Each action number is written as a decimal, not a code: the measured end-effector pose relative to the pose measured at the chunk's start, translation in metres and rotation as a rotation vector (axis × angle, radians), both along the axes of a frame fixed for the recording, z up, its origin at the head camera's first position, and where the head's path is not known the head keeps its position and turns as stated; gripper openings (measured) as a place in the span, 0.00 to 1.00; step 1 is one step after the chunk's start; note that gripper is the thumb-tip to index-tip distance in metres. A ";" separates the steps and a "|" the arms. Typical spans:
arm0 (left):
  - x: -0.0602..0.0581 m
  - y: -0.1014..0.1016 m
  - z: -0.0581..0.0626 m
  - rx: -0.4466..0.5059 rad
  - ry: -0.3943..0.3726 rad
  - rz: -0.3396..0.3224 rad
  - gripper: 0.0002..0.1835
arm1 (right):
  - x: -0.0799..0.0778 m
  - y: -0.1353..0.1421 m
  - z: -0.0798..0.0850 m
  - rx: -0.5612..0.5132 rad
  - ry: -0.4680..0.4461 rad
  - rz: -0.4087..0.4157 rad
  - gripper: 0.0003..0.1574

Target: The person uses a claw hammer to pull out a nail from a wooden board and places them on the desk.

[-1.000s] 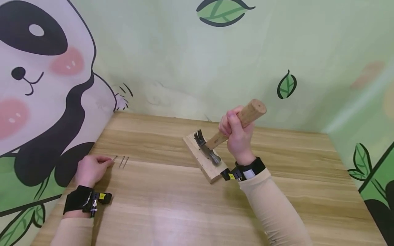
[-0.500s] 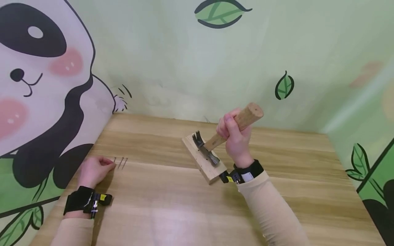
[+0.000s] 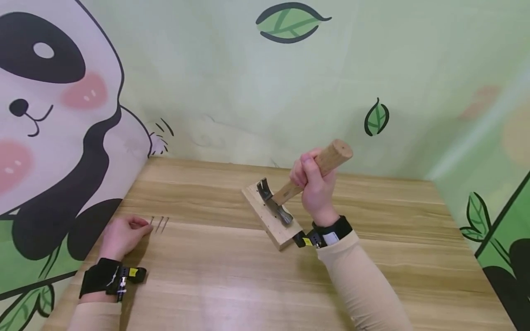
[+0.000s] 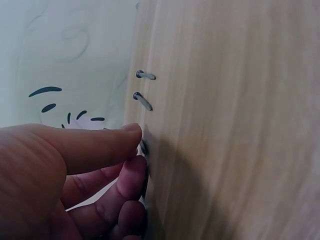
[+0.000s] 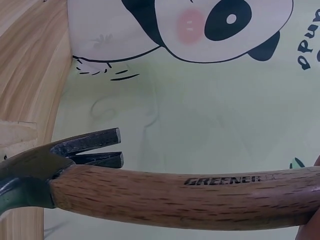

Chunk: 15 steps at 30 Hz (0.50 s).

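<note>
At the table's left, my left hand (image 3: 122, 235) has its thumb and fingertips closed around the leftmost of three thin nails. That nail (image 4: 144, 147) shows as a dark sliver between thumb and finger in the left wrist view, mostly hidden. Beside it lie a middle nail (image 4: 143, 101) and a far nail (image 4: 146, 75). My right hand (image 3: 316, 186) grips the wooden handle of a claw hammer (image 3: 283, 195), its butt sticking up past the thumb. The hammer's dark metal head is down over a light wooden block (image 3: 281, 235), which bears several small dark spots.
A wood-grain table (image 3: 232, 280) spreads under both hands. Behind it and at its sides rises a pale green wall (image 3: 215, 92) printed with a panda and leaves. The block sits slanted, right of the table's middle.
My left fingertips have slid down from the leftmost nail's head along its shaft. The hammer and block keep their places while the head view shifts slightly.
</note>
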State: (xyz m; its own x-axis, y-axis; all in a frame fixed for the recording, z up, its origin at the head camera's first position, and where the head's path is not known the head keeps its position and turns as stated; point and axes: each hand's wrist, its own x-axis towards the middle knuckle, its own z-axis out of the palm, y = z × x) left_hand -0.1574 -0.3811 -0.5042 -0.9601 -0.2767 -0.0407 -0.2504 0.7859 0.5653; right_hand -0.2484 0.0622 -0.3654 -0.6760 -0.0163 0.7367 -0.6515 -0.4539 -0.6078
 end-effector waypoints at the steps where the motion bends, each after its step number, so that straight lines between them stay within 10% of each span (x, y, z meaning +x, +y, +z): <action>1: 0.000 -0.001 0.000 0.004 -0.005 -0.002 0.16 | 0.000 0.001 0.000 -0.006 -0.007 -0.002 0.10; 15: 0.005 -0.001 0.000 0.041 0.062 0.072 0.22 | 0.015 0.057 0.026 -0.317 -0.269 0.035 0.20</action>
State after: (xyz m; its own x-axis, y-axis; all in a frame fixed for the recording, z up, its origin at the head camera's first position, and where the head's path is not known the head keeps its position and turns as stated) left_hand -0.1529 -0.3822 -0.5040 -0.9388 -0.3443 0.0053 -0.2690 0.7429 0.6129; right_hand -0.2338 0.1190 -0.3390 -0.8481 0.1565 0.5062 -0.4693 -0.6655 -0.5805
